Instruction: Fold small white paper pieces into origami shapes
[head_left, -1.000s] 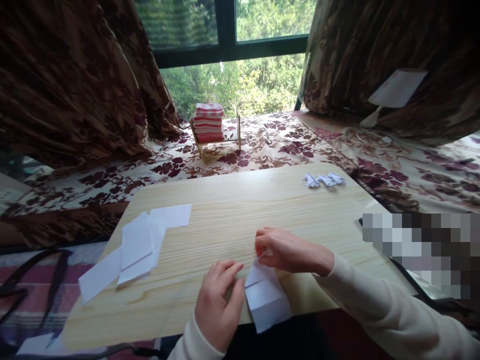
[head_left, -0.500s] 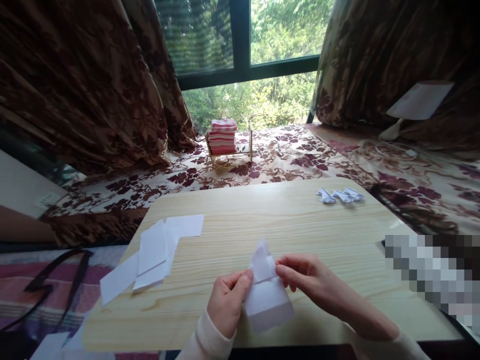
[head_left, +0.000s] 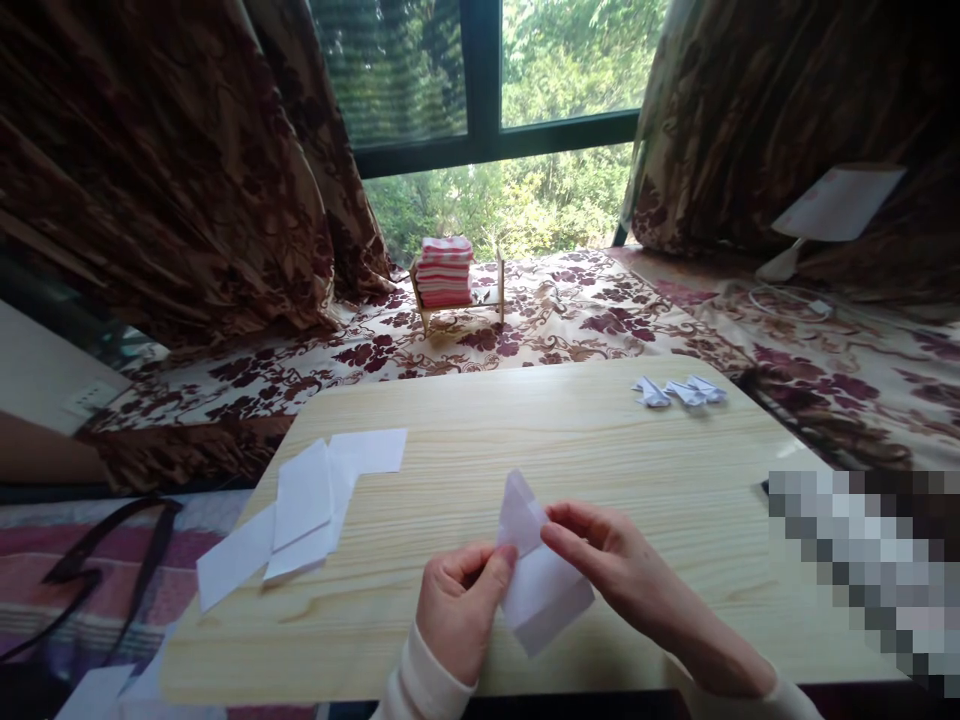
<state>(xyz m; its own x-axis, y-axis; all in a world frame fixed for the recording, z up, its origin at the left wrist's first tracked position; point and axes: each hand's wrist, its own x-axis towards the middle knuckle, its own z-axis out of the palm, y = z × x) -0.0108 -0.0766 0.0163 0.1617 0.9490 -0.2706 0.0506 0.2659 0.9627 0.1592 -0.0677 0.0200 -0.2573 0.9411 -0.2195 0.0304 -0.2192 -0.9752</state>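
A white sheet of paper [head_left: 541, 590], folded to a point at its far end, is held just above the light wooden table [head_left: 450, 420]. My left hand [head_left: 466, 605] pinches its left edge, thumb on top. At the paper's upper right edge, my right hand [head_left: 600, 550] grips it between thumb and fingers. A crease line crosses the paper between the hands. The fingers under the sheet are hidden.
Loose white sheets [head_left: 304, 495] overlap on the table's left side. Small folded paper pieces [head_left: 679, 391] lie at the far right. Beyond the table, a small wooden rack [head_left: 501, 290] holds folded pink-striped cloths [head_left: 445, 272]. A white lamp [head_left: 836, 205] stands right.
The folded paper has turned slightly, its tip shifting left. My right hand has moved a little left and now grips the paper's edge; my left thumb lies further over the sheet.
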